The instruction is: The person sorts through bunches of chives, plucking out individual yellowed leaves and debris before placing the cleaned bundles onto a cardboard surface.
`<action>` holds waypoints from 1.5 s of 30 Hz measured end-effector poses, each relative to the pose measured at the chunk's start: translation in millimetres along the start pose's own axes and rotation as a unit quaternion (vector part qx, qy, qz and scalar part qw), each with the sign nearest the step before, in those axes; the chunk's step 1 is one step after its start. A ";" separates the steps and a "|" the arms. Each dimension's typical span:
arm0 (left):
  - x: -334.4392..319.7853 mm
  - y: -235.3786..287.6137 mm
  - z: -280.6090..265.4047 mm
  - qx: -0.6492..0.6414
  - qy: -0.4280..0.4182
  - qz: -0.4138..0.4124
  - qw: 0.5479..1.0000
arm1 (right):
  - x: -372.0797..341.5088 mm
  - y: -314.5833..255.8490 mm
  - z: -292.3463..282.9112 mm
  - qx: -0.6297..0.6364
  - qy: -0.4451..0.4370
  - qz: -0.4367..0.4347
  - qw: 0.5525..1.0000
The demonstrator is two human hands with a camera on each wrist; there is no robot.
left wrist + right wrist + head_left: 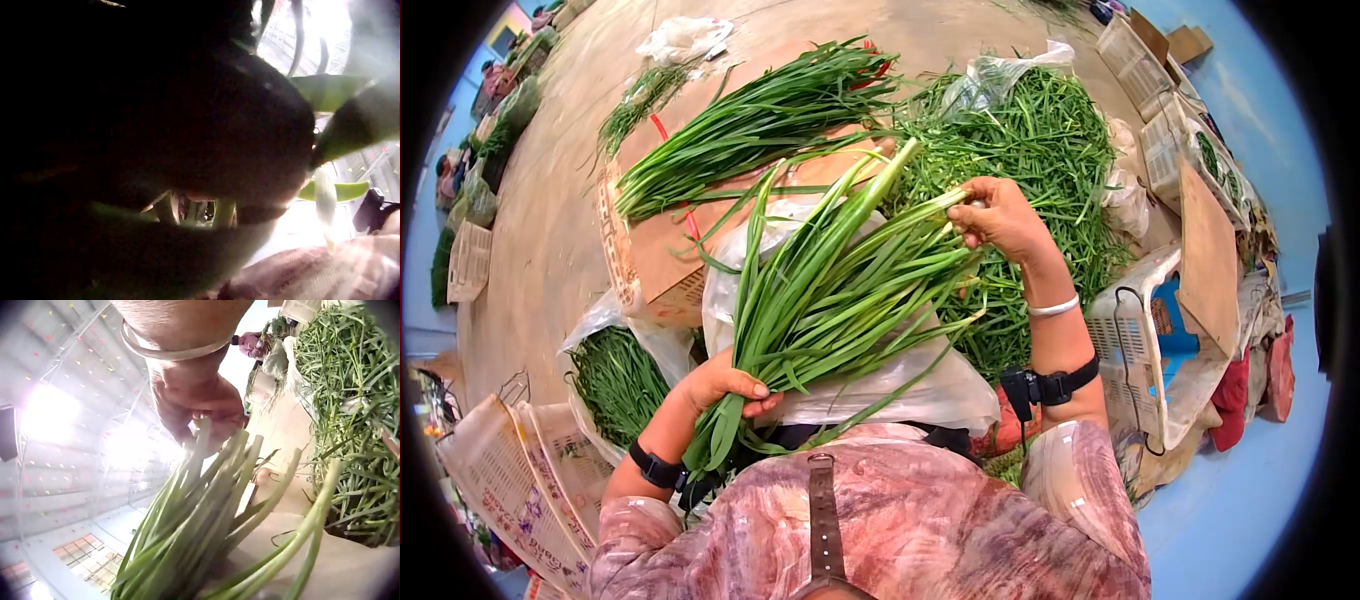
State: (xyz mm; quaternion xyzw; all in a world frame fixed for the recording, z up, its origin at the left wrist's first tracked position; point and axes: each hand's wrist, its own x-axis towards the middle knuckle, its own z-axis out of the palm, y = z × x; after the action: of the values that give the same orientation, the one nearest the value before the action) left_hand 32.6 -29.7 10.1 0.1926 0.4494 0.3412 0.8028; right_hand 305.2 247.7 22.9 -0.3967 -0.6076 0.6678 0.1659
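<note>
A loose bunch of garlic chives (850, 260) lies across my lap in the head view, pale stem ends up and right. My left hand (725, 385) grips its leafy end, thumb over the leaves. At the upper right, my right hand (1005, 220) pinches pale stem ends between thumb and fingers. In the right wrist view, that hand (197, 412) is bent over several cut stems (215, 487), which fan out below it. Dark shapes fill most of the left wrist view, hiding the left fingers; a green leaf (331, 92) shows at its right.
A tied bundle of chives (760, 120) lies on a cardboard-topped crate (665, 270) ahead. Loose green leaves (1040, 150) are heaped to the right, beside a white plastic crate (1130, 350). Plastic sheeting (880, 395) covers my lap. A bag of greens (615, 375) stands at left.
</note>
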 end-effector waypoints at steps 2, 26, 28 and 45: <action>0.4 2.0 5.2 -0.002 0.011 0.003 1.000 | 1.5 1.6 -0.7 -0.003 0.028 -0.036 0.999; 13.0 -13.0 6.6 -0.007 -0.040 0.015 0.999 | -19.6 -34.5 -42.2 -0.061 0.195 -0.144 0.968; 13.5 -12.6 6.0 0.025 -0.017 0.013 0.999 | 8.3 -34.1 -48.1 -0.665 0.315 -0.001 0.677; 7.1 -9.9 13.6 0.150 0.024 0.032 0.988 | 60.9 -26.3 32.0 -0.147 0.094 -0.149 0.973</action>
State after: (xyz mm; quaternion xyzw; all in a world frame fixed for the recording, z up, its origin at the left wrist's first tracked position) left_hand 50.5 -31.5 7.0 0.3166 0.5082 0.3005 0.7424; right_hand 236.5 274.2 26.0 -0.3828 -0.7332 0.4984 0.2596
